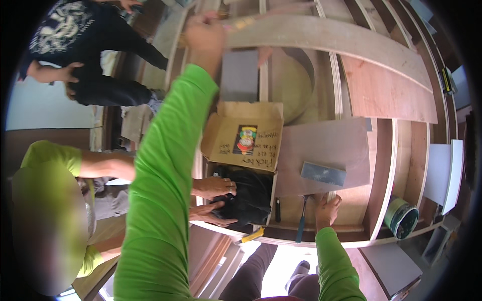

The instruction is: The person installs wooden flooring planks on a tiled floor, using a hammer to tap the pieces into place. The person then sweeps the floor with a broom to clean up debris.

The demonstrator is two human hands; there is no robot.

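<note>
Your left hand (206,36) blurs, grip unreadable, long board (321,34) at its right; your right hand (328,210) half-curls, hold unclear, grey block (323,173) just beyond.

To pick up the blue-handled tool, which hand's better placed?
Right, I'd say. The right hand is just beside the blue-handled tool; the left hand, motion-blurred, is stretched far off by the long board's left end.
</note>
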